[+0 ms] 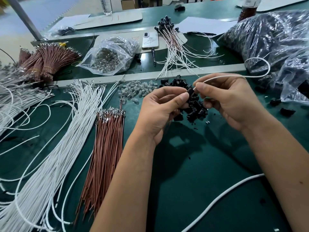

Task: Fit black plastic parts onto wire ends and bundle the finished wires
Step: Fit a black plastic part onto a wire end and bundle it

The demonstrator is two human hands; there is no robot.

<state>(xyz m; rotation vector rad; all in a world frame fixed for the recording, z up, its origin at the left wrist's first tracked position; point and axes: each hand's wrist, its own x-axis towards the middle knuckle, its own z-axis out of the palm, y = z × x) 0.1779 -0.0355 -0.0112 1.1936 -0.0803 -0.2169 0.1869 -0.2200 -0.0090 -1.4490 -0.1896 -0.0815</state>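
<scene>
While a white wire [230, 77] is pinched at its end by the right hand [230, 101], a black plastic part [190, 91] is gripped in the fingertips of the left hand [160, 111].

The part and the wire end are held touching, above a pile of black parts [194, 108] on the green surface [192, 164]. The wire is looped away to the right, toward a large clear bag of black parts [267, 39]. To the left, loose white wires [66, 131] and brown wires [107, 144] are laid out on the surface, and small clear bulbs [137, 89] are scattered just behind the hands. Finished wires [173, 46] with black ends are spread further back, beside a phone [150, 41].
</scene>
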